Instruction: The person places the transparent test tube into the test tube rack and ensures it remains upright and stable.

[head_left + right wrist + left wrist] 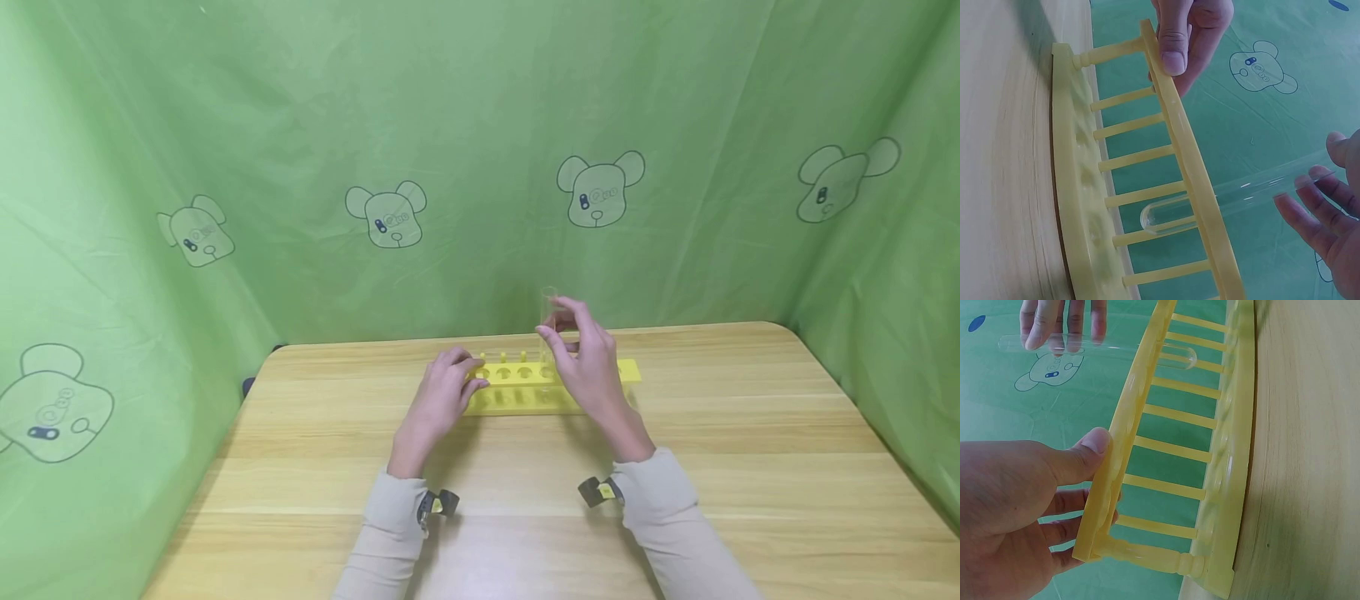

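Observation:
A yellow test tube rack (pixel 510 410) stands on the table, with a row of holes in its top bar and pegs behind. My left hand (pixel 442 393) grips the left end of the top bar, its thumb (pixel 1094 440) on the near side and fingers on the far side. Between thumb and fingers, my right hand (pixel 592 367) pinches a clear glass test tube (pixel 1254 187) near its upper end. The tube stands upright through a hole of the top bar. Its rounded bottom (pixel 1188 357) hangs between the top bar and the base, apart from the base.
The wooden table (pixel 300 467) spreads around the rack. Behind and at both sides hangs a green curtain (pixel 480 100) printed with bear heads. Each wrist wears a small black camera (pixel 596 492) on a strap.

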Motion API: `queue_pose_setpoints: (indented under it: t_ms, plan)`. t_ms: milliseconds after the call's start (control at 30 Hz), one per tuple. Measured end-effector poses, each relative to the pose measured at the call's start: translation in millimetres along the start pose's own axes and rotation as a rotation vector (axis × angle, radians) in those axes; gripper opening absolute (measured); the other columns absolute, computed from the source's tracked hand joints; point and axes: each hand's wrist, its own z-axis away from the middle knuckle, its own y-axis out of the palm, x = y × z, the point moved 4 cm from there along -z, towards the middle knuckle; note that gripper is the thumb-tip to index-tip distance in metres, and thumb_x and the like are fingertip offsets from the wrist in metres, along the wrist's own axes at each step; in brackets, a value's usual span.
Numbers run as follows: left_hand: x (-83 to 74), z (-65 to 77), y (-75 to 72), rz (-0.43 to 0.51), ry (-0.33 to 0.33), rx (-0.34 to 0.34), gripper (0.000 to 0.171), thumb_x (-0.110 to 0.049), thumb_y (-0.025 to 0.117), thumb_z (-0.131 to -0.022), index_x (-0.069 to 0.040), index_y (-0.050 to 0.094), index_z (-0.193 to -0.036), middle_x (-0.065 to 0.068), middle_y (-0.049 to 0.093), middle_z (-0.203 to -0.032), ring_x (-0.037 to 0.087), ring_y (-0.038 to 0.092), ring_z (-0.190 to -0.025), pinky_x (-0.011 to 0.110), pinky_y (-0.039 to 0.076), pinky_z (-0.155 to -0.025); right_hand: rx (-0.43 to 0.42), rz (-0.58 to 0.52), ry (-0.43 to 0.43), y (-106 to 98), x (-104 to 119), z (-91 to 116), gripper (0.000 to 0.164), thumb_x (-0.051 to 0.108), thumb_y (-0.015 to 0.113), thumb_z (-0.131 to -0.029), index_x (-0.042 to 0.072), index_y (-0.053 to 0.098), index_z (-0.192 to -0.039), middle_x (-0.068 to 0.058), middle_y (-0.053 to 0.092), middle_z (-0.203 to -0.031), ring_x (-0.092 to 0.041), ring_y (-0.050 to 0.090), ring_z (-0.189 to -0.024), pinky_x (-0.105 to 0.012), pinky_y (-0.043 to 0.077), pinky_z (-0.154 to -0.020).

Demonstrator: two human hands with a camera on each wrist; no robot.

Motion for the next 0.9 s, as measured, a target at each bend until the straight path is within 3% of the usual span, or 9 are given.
queue_pose_setpoints:
  t_ms: [367, 900]
  plan:
    - [0.9, 0.5, 0.6, 0.002, 0.004, -0.004, 0.035, -0.021, 0.072, -0.096, 0.0, 0.07, -0.123, 0.011, 0.065, -0.116, 0.028, 0.06, -0.106, 0.044, 0.05, -0.094, 0.009, -0.007, 0.016, 1.5, -3.4, 4.2, 0.044, 0.008, 0.073, -0.095, -0.001, 0.056, -0.135, -0.012, 0.069, -0.102, -0.028, 0.07, -0.099, -0.015, 0.058, -0.073]
    - [1.1, 0.0, 0.1, 0.003, 0.008, -0.008, 0.034, -0.022, 0.072, -0.096, -0.001, 0.071, -0.123, 0.011, 0.065, -0.116, 0.028, 0.06, -0.107, 0.044, 0.051, -0.093, 0.006, -0.003, 0.031, 1.7, -3.6, 6.2, 0.043, 0.009, 0.073, -0.096, 0.0, 0.056, -0.135, -0.011, 0.069, -0.102, -0.026, 0.069, -0.098, -0.02, 0.06, -0.073]
